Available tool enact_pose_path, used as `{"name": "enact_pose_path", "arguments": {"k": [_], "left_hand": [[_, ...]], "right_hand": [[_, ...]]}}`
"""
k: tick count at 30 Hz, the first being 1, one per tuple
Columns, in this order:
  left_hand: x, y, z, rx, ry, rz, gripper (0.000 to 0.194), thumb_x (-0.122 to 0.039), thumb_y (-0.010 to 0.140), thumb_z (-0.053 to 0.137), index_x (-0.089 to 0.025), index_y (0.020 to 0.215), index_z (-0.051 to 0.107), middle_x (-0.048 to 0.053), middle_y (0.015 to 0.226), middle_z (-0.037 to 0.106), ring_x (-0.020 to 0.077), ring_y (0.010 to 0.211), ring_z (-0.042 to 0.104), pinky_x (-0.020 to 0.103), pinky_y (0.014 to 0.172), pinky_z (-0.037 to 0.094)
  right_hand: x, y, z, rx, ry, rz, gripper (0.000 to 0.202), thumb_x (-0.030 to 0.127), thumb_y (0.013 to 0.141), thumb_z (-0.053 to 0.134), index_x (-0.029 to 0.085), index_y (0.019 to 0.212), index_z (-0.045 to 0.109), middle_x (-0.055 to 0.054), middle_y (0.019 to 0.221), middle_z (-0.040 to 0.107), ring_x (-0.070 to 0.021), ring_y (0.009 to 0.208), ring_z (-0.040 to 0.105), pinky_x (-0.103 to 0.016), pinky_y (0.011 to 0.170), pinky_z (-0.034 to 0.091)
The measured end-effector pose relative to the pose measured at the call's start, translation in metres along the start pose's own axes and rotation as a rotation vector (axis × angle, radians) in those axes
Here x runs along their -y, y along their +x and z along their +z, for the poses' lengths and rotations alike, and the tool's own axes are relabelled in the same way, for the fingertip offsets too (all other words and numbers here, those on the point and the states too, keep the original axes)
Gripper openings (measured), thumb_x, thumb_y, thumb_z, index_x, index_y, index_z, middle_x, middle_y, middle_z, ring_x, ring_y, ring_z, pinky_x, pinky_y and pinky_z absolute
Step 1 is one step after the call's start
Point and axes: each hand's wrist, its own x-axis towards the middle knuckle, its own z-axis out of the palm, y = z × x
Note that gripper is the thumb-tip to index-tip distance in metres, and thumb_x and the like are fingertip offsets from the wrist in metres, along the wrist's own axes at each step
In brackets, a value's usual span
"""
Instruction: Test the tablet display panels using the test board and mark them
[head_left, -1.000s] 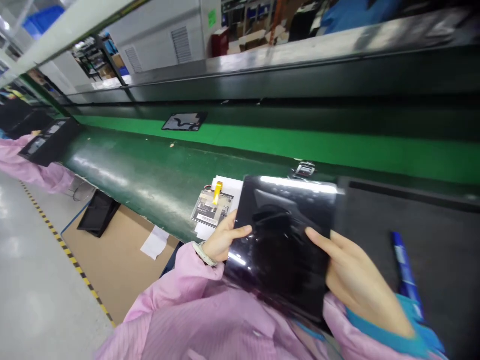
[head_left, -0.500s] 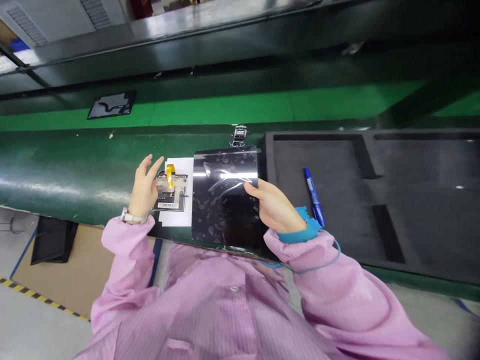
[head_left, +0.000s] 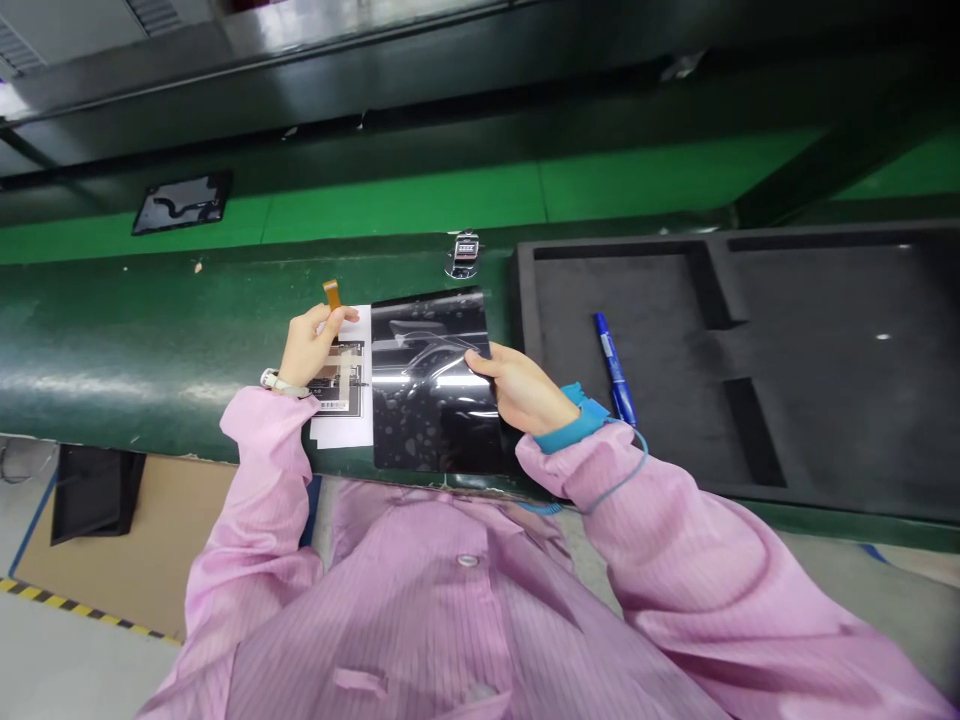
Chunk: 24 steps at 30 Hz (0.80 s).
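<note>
My right hand (head_left: 529,388) grips the right edge of a glossy black screen panel (head_left: 427,420), thumb on top and fingers underneath. The panel leans at a slight tilt over the green bench, its film showing bubble-like marks. To its left, my left hand (head_left: 311,343) pinches an orange flat ribbon cable (head_left: 332,294) between thumb and fingers, the cable's end sticking up above them. Under that hand lies a dark battery-like module (head_left: 346,392) with tape and a barcode label, partly covered by the hand. White sheets (head_left: 341,432) lie beneath the module.
A black foam tray (head_left: 645,440) with compartments sits at the right, a blue marker pen (head_left: 615,368) lying in it. Behind the panel is a small metal-and-white device (head_left: 466,249). A dark tablet-like panel (head_left: 182,203) rests on the green strip at the back left.
My left hand has closed from spread fingers onto the ribbon cable, whose end now points up. My right hand still holds the panel. The view has shifted slightly.
</note>
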Motion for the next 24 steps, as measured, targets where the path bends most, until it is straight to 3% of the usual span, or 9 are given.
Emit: {"name": "enact_pose_path", "arguments": {"k": [6,8,12,20,24], "left_hand": [[0.002,-0.006,0.015,-0.101,-0.119,0.071,0.036,-0.048,0.1,0.053,-0.019,0.113,0.069,0.006,0.09,0.079,0.0229,0.099,0.074,0.039,0.098,0.051],[0.001,-0.008,0.02,-0.127,-0.098,0.084,0.032,-0.046,0.101,0.052,-0.02,0.105,0.069,0.006,0.09,0.079,0.0232,0.101,0.074,0.042,0.103,0.05],[0.0,-0.011,0.026,-0.154,0.007,0.147,0.039,-0.045,0.103,0.045,-0.021,0.086,0.071,0.005,0.095,0.079,0.0223,0.103,0.072,0.049,0.12,0.034],[-0.002,-0.012,0.031,-0.106,0.183,0.227,0.037,-0.041,0.102,0.046,-0.022,0.084,0.073,0.003,0.095,0.078,0.0214,0.099,0.071,0.052,0.125,0.026],[0.001,-0.012,0.033,-0.087,0.191,0.246,0.029,-0.036,0.1,0.05,-0.022,0.086,0.071,0.003,0.097,0.078,0.0209,0.097,0.071,0.054,0.127,0.022]], "right_hand": [[0.001,0.002,0.0,0.014,0.024,0.047,0.053,0.047,0.049,0.091,0.019,0.083,0.062,-0.004,0.096,0.075,-0.0245,0.105,0.068,-0.038,0.096,0.051],[0.0,0.003,-0.001,0.017,0.016,0.056,0.053,0.048,0.05,0.09,0.019,0.084,0.061,-0.005,0.095,0.075,-0.025,0.102,0.068,-0.038,0.093,0.052],[-0.004,0.005,-0.001,0.01,-0.027,0.037,0.048,0.049,0.058,0.084,0.019,0.086,0.06,-0.005,0.091,0.074,-0.0251,0.099,0.068,-0.039,0.089,0.052],[-0.012,0.007,0.003,-0.124,-0.198,-0.112,0.037,0.042,0.072,0.069,0.019,0.1,0.061,-0.005,0.101,0.071,-0.0208,0.098,0.063,-0.034,0.09,0.048],[-0.01,0.016,0.001,-0.205,-0.281,-0.143,0.051,0.043,0.078,0.067,0.019,0.122,0.054,0.0,0.087,0.064,-0.0171,0.084,0.059,-0.031,0.081,0.047]]}}
